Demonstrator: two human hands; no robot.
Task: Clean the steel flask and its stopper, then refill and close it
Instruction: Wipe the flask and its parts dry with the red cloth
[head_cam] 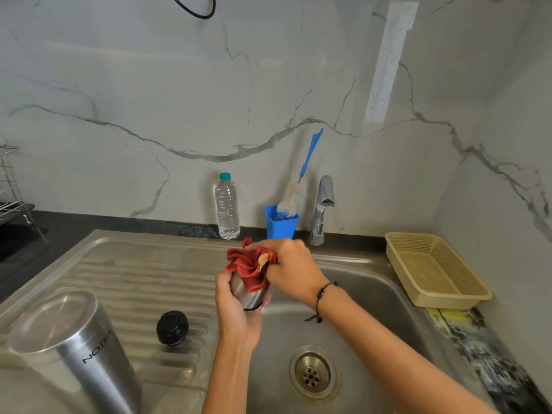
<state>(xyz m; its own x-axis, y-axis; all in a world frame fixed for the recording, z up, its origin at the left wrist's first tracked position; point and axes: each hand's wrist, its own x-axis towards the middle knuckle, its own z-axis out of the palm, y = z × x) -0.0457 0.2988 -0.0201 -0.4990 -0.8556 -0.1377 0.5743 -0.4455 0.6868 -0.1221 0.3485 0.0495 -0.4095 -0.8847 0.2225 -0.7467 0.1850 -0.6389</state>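
Observation:
The big steel flask (89,354) stands on the ribbed drainboard at the lower left, apparently upside down, as its lettering reads inverted. Its black stopper (172,327) lies on the drainboard just to the right of it. Over the left edge of the sink basin, my left hand (236,318) grips a small steel cup-shaped piece (248,294) with a black ring at its lower end. My right hand (291,264) grips a bunched red cloth (245,265) and presses it into the top of that steel piece.
A capped plastic water bottle (227,207), a blue holder (280,224) with a bottle brush (291,195) and the tap (322,204) line the back wall. A yellow basket (433,270) sits right of the sink basin (373,309). A wire rack (12,189) is at far left.

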